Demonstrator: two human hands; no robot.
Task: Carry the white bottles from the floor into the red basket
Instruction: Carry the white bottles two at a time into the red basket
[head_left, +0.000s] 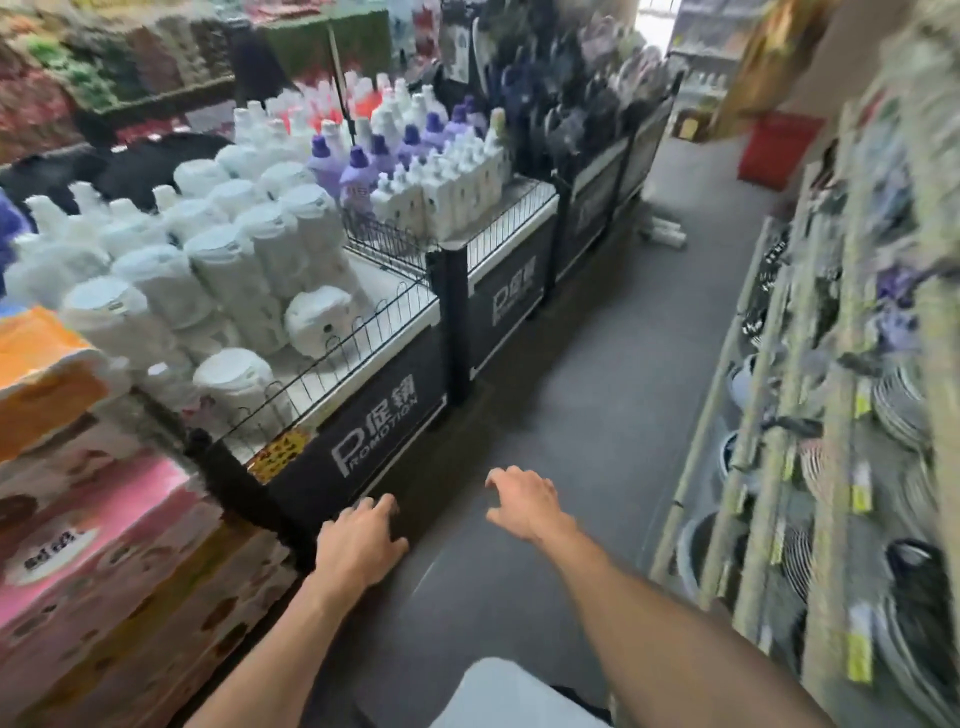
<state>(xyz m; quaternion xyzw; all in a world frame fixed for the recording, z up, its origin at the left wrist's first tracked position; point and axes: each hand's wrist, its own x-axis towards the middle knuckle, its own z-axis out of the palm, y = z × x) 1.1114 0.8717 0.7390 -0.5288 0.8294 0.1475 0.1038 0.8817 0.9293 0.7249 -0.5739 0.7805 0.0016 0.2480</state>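
Left hand (363, 540), right hand (522, 501): fingers loosely spread, holding nothing. White bottles (662, 231) lie on floor (597, 364) near red basket (774, 150), this side of it. Probably light, rigid, slick plastic; grip mid-body.

Looks down a shop aisle with a grey floor (597, 338). Shows left hand (361, 540) and right hand (524, 501) stretched forward, palms down, fingers loosely curled, holding nothing. Places white bottles (662, 231) lying on the floor far ahead beside the black promotion bins (374, 447), with red basket (776, 150) beyond them, near the shelves (831, 415).
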